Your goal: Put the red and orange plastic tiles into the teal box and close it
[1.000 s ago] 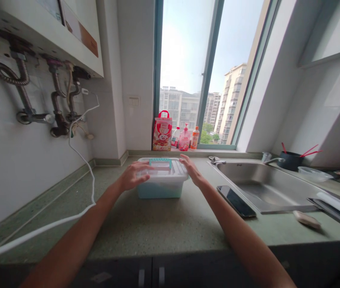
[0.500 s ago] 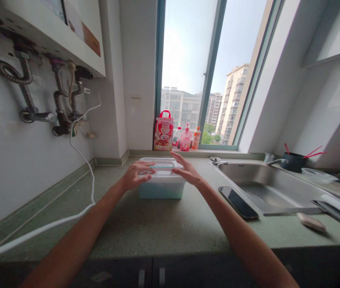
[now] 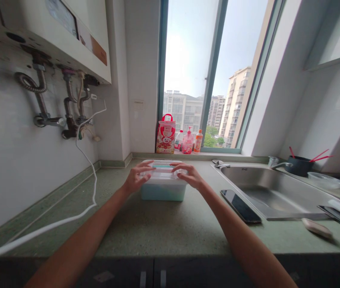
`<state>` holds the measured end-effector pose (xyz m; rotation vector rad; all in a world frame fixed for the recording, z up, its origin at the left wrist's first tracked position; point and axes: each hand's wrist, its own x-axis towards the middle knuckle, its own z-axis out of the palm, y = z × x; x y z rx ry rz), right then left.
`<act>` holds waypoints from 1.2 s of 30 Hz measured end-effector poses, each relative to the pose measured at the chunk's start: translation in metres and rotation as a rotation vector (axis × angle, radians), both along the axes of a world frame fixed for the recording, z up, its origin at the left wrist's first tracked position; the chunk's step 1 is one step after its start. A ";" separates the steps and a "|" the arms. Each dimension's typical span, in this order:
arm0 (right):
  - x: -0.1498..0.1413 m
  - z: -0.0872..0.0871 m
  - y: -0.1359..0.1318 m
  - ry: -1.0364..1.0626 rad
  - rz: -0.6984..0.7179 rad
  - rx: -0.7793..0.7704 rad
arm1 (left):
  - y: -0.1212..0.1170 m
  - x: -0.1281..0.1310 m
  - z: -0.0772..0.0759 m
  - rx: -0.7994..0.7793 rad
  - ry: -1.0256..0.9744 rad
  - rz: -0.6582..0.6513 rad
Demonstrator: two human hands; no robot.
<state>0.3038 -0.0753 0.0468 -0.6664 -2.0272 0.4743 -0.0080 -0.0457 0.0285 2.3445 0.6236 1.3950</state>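
Note:
A plastic storage box (image 3: 163, 192) with a pale blue-green lower part stands on the counter in front of me. Its clear, whitish lid (image 3: 161, 173) is on top. My left hand (image 3: 136, 176) is at the lid's left end, fingers reaching over the top and thumb nearer me. At the right end, my right hand (image 3: 189, 175) has its fingers bent onto the lid and its thumb by the front rim. Both hands grip the lid's ends from above. Whether the lid is fastened cannot be seen.
A black phone (image 3: 240, 206) lies between the box and the steel sink (image 3: 266, 192). A soap-like bar (image 3: 316, 228) is by the front edge. Several bottles and a red-handled bag (image 3: 165, 138) stand at the window. A white cable (image 3: 93, 180) crosses the left side.
My right hand's fingers have come down from a raised, stretched pose onto the lid. The left hand stays at its end. The view has shifted slightly; the box stays on the counter.

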 end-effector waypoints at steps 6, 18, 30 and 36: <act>0.003 0.000 0.007 -0.103 -0.076 -0.055 | 0.001 0.000 0.001 0.029 0.020 -0.008; 0.001 -0.003 0.017 -0.301 -0.918 0.041 | 0.052 -0.020 -0.061 -0.120 0.244 0.435; 0.091 -0.005 0.021 -0.356 -1.298 0.141 | 0.070 -0.025 -0.072 -0.212 0.275 0.443; 0.020 -0.019 0.014 -0.289 -0.679 0.382 | 0.048 -0.009 -0.059 -0.224 0.296 0.282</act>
